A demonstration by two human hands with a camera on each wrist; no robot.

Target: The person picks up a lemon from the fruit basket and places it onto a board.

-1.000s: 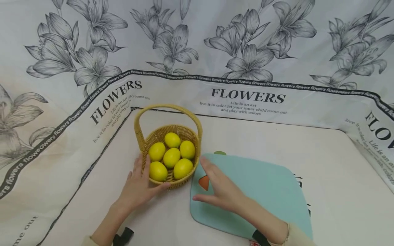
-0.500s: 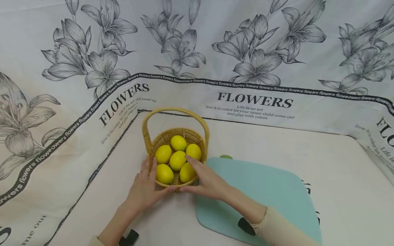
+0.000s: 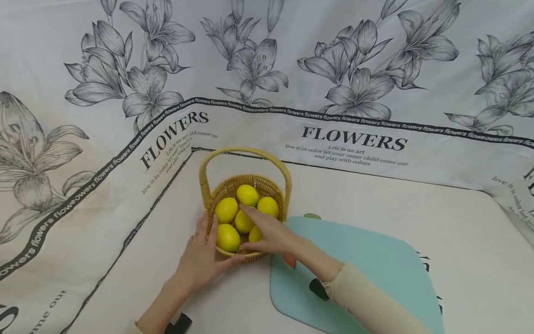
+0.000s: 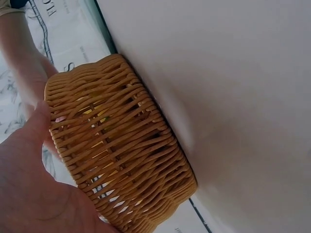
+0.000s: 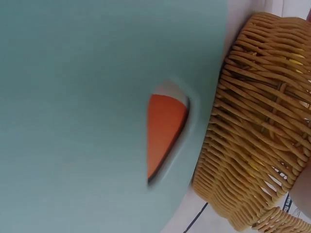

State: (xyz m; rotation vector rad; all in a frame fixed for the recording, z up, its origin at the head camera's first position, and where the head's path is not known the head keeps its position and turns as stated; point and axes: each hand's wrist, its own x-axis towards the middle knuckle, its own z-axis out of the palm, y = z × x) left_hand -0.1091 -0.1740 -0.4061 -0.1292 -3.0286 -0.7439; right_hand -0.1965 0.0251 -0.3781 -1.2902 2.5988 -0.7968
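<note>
A wicker basket [image 3: 250, 178] with a tall arched handle holds several yellow lemons [image 3: 228, 238]. My left hand [image 3: 201, 263] holds its near left rim, fingers along the left side and thumb across the front; in the left wrist view the thumb [image 4: 36, 127] meets the rim and the woven outer wall shows uncovered. My right hand [image 3: 273, 230] reaches over the basket's right front edge, its thumb and fingers apart above the lemons. It partly hides the middle and near right lemons. Whether its fingertips touch a lemon, I cannot tell.
A light blue board [image 3: 359, 264] lies right of the basket, under my right forearm. It bears an orange wedge-shaped piece [image 5: 165, 128], and a green tab [image 3: 312, 216] shows at its far edge. A flower-printed cloth [image 3: 346, 111] rises behind the white tabletop [image 3: 463, 227].
My right hand has moved left from over the board to over the lemons inside the basket. My left hand stays at the basket's rim. The head view has shifted slightly.
</note>
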